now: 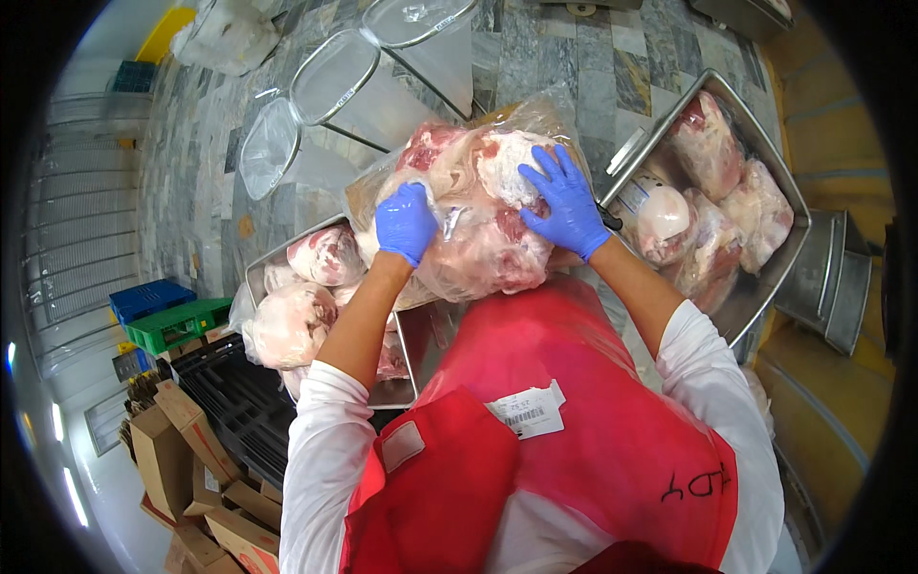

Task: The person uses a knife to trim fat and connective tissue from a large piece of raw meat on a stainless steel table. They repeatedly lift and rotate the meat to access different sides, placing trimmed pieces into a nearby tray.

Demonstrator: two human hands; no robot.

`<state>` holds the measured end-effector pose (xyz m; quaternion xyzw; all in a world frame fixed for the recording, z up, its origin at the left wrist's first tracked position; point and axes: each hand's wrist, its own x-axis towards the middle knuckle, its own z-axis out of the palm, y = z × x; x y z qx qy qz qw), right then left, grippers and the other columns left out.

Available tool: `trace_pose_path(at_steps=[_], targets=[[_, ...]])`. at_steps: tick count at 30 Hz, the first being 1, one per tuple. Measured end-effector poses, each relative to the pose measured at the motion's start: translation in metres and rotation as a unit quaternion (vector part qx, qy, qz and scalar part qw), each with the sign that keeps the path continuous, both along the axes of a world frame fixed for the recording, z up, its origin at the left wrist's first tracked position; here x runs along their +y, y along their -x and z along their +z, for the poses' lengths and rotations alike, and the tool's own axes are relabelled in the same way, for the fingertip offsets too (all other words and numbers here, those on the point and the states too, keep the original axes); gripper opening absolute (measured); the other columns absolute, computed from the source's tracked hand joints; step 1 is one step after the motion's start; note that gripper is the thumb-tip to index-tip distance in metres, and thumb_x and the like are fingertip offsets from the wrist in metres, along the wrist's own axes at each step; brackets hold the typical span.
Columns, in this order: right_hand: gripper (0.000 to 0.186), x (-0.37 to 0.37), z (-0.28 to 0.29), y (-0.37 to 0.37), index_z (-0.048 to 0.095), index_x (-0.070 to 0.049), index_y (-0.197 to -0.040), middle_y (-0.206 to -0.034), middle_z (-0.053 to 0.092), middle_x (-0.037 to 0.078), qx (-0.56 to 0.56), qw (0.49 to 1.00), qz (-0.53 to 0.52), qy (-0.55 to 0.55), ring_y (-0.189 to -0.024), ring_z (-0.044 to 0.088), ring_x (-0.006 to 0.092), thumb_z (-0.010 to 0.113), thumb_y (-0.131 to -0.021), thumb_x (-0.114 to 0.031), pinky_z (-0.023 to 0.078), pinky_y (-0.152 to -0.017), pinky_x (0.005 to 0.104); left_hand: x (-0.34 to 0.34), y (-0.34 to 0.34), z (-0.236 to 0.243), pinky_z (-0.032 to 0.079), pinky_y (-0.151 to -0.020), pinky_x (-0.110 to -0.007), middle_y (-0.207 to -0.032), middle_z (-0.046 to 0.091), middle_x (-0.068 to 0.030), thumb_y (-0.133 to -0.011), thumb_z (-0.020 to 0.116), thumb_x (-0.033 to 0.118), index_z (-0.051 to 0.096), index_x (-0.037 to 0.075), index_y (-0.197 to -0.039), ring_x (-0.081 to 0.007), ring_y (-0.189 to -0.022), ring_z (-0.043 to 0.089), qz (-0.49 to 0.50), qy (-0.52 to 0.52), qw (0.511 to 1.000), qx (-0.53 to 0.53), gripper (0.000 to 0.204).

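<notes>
The person's left grip [408, 222] is closed, its fingers curled into the film of the big clear bag of meat [492, 253], though the fingertips are out of sight. The right grip [564, 204] is spread wide and laid flat on the bag's right side, pressing rather than pinching. The bag lies in front of the person, just beyond the red apron [574, 383]; what bears its weight is hidden. Brown material [547, 117], probably cardboard, shows at its far edge.

The bag is likely heavy and lopsided, its pale, fatty pieces firm yet yielding and free to slide against one another. The film looks slick (and wet meat beneath would make it slicker), so gloved palms could skid on it. A gathered fold of plastic gives the surest pull, but thin film may tear under the full load; a hand low on each side, under the meat, should carry better.

Left of the bag and nearer the person, a metal tub [405, 356] holds wrapped pieces [295, 327]. To the bag's right, a second steel tub [762, 149] holds more wrapped cuts [708, 153]. Beyond the bag, to the left, stand hooped clear liners [333, 78]; farther left lies a green pallet [177, 327].
</notes>
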<state>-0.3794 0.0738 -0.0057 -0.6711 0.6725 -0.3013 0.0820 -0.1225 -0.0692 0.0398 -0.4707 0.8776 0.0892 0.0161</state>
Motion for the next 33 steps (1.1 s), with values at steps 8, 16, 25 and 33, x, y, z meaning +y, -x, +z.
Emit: trace_pose_path(at_steps=[8, 16, 25, 33], targets=[[0.066, -0.006, -0.009, 0.009, 0.057, -0.018, -0.138, -0.158, 0.036, 0.015, -0.036, 0.999, 0.026, -0.012, -0.146, 0.023, 0.0499, 0.076, -0.078, -0.039, 0.025, -0.121, 0.0555, -0.051, -0.008, -0.03, 0.048, -0.097, -0.046, -0.119, 0.062, -0.0303, -0.073, 0.083, 0.04, 0.062, -0.005, -0.116, -0.0445, -0.112, 0.06, -0.079, 0.111, 0.977, 0.167, 0.065], [0.068, -0.016, -0.007, 0.024, 0.056, -0.019, -0.139, -0.16, 0.034, 0.015, -0.036, 0.996, 0.064, -0.049, -0.148, 0.019, 0.0506, 0.076, -0.079, -0.042, 0.024, -0.121, 0.0562, -0.079, -0.018, -0.064, 0.054, -0.073, -0.049, -0.089, 0.068, -0.0272, -0.08, 0.075, 0.037, 0.065, 0.0, -0.098, -0.0458, -0.086, 0.067, 0.166, 0.045, 0.964, 0.203, 0.042], [0.054, -0.06, 0.005, 0.048, 0.054, -0.026, -0.143, -0.162, 0.031, 0.015, -0.032, 0.989, 0.096, -0.108, -0.144, 0.036, 0.0399, 0.066, -0.091, -0.037, 0.036, -0.117, 0.0479, -0.01, -0.055, -0.076, 0.051, -0.069, -0.05, -0.085, 0.066, -0.0247, -0.078, 0.079, 0.032, 0.065, 0.002, -0.091, -0.045, -0.081, 0.066, 0.197, 0.156, 0.941, 0.227, 0.036], [0.056, -0.048, -0.02, 0.06, 0.047, -0.019, -0.149, -0.153, 0.042, 0.023, -0.313, 0.924, 0.021, -0.217, -0.131, 0.052, 0.0405, 0.061, -0.097, -0.032, 0.042, -0.11, 0.0445, 0.034, -0.081, -0.058, 0.052, -0.078, -0.048, -0.095, 0.067, -0.0264, -0.077, 0.082, 0.031, 0.062, 0.0, -0.106, -0.0452, -0.09, 0.066, 0.249, 0.085, 0.93, 0.257, 0.047]])
